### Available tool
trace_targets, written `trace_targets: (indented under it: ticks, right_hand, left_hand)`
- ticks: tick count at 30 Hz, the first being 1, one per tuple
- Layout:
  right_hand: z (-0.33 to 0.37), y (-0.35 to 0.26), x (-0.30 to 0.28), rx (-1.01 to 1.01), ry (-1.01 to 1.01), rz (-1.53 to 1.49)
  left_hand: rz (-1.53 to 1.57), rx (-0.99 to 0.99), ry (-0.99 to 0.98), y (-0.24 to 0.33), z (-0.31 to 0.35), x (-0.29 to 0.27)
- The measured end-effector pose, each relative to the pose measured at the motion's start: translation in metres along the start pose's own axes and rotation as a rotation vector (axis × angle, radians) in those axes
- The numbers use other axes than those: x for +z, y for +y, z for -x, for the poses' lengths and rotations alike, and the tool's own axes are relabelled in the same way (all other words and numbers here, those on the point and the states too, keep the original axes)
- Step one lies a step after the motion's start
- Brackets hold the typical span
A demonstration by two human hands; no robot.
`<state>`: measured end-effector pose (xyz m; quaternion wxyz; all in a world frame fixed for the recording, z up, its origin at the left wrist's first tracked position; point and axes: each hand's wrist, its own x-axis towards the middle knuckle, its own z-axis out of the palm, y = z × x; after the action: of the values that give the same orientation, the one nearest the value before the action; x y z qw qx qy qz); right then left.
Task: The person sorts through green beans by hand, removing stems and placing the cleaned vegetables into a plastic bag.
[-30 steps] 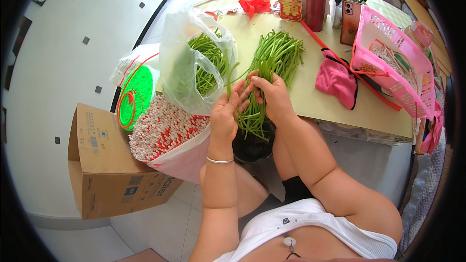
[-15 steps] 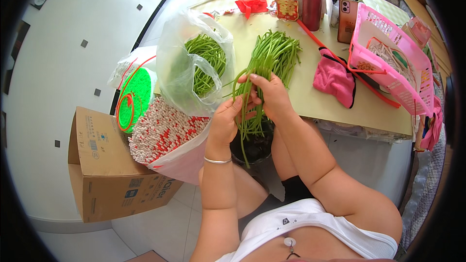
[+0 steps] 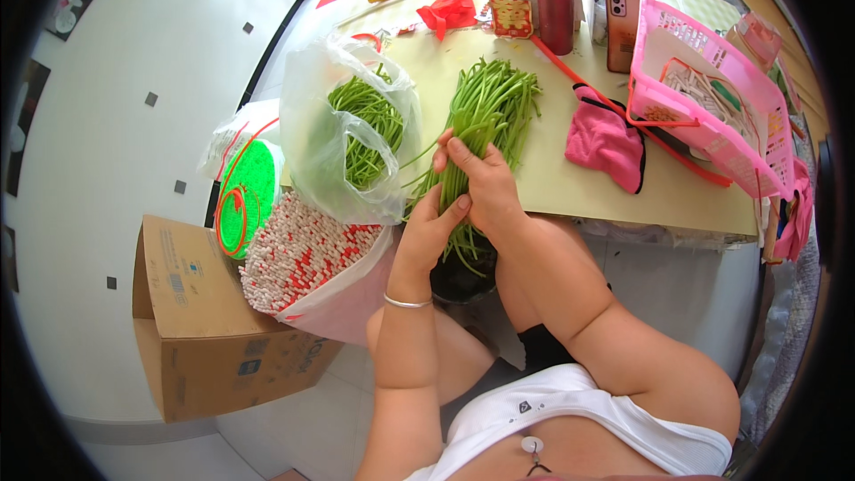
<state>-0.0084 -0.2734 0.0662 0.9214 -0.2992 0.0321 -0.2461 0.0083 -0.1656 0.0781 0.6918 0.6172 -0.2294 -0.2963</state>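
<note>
A bundle of long green vegetable stems (image 3: pixel 492 98) lies over the near edge of the table, its lower ends hanging down. My right hand (image 3: pixel 485 185) grips the bundle from the right, thumb across the front. Just below it, my left hand (image 3: pixel 429 236) closes round the stems from the left, its thumb pointing toward the right hand. Part of the fingers of both hands is hidden by the stems. Under the hanging ends stands a black container (image 3: pixel 463 281). Left of the bundle, a clear plastic bag (image 3: pixel 307 147) holds more green stems (image 3: pixel 370 120).
On the table (image 3: pixel 534 187) are a pink cloth (image 3: pixel 606 141), a pink basket (image 3: pixel 712 138), a phone (image 3: pixel 622 31), a dark red flask (image 3: pixel 555 13) and a red plastic piece (image 3: pixel 448 11). At left stand a sack of small white-and-red pieces (image 3: pixel 303 254), a bright green tub (image 3: pixel 249 191) and a cardboard box (image 3: pixel 209 294).
My hands have come closer together on the stems, and the left fingers have closed in round the lower part. A stem that hung loose at the left is gathered in. The view has shifted slightly.
</note>
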Motion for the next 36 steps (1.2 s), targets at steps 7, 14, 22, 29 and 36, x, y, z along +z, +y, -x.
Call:
trace_targets:
  ticks: [7, 14, 22, 29, 36]
  right_hand:
    - [-0.016, -0.026, -0.023, 0.058, -0.009, -0.204]
    - [-0.036, -0.031, -0.045, -0.019, 0.318, -0.239]
    - [-0.042, -0.059, -0.057, 0.362, 0.172, -0.044]
    - [-0.042, -0.043, -0.067, 0.053, 0.321, -0.262]
    - [-0.043, -0.047, -0.073, -0.185, 0.475, -0.399]
  left_hand:
    - [-0.453, 0.106, 0.015, -0.012, -0.005, 0.002]
    - [-0.809, 0.392, 0.225, 0.03, -0.05, 0.011]
    - [-0.838, 0.488, 0.313, 0.064, -0.115, 0.04]
    - [-1.033, 0.458, 0.331, 0.088, -0.152, 0.045]
    - [-1.629, -0.008, 0.027, 0.016, -0.124, 0.027]
